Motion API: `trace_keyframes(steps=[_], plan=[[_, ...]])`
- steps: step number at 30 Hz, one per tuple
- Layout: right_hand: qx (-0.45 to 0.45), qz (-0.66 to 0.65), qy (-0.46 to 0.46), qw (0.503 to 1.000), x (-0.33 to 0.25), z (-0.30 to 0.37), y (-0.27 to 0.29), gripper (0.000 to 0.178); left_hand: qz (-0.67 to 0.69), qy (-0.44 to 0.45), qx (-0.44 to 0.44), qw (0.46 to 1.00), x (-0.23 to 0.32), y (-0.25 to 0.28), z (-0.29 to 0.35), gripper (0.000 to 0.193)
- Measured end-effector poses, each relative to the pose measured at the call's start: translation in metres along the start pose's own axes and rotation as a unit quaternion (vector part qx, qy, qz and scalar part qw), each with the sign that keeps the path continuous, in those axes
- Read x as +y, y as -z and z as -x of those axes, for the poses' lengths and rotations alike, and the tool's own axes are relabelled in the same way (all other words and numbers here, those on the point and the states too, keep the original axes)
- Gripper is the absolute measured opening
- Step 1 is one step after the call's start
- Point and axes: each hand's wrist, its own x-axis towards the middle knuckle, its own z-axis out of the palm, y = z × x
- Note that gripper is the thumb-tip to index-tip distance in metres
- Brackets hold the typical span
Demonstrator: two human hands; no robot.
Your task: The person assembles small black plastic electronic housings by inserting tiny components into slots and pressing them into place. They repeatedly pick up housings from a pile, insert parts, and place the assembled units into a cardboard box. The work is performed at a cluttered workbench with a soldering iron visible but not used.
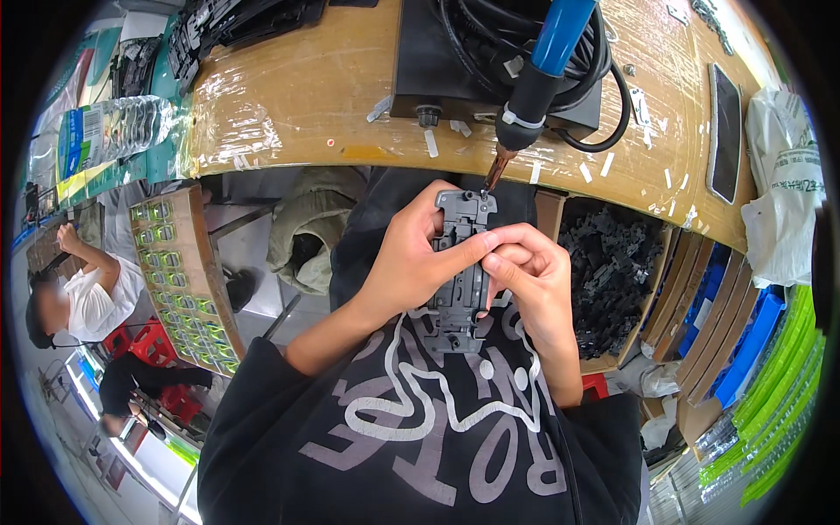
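Both my hands hold a long dark plastic part [455, 302] in front of my chest, its far end at the table edge. My left hand [402, 262] is closed around its left side, the thumb lying across the top. On the right edge, my right hand [540, 284] is closed with curled fingers, index finger and thumb against the part. What lies inside those curled fingers is hidden. A soldering iron [535, 83] with a blue handle and copper-coloured tip points down at the part's far end. The tip appears to touch it or sit just above.
Beyond the table [280, 114] edge stand a black box [416, 83] with coiled cable and a phone [724, 131]. Below right, a carton [612, 262] holds many dark parts. A bottle [114, 131] lies left. A person [87, 297] sits beside a board [179, 271] of small green-marked pieces.
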Motion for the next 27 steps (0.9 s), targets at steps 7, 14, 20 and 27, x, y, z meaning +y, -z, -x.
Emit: trace_keyframes(steps=[7,14,20,27], plan=[[-0.008,-0.009,0.006,1.0,0.0013,-0.0007,0.0011,0.016,0.01,-0.012,0.025,1.0,-0.0011,-0.0032,-0.0002,0.028],[-0.007,-0.013,0.0,1.0,0.0016,-0.0016,0.0008,0.016,0.005,-0.013,0.02,1.0,-0.0013,-0.0019,0.0002,0.028],[-0.003,-0.006,-0.002,1.0,0.0039,-0.006,0.0028,0.016,0.021,0.0,0.022,1.0,-0.0017,-0.0012,-0.0029,0.029],[-0.001,-0.003,0.015,1.0,0.0004,-0.0058,0.0015,0.015,-0.015,-0.022,0.01,1.0,-0.001,0.0001,-0.0044,0.029]])
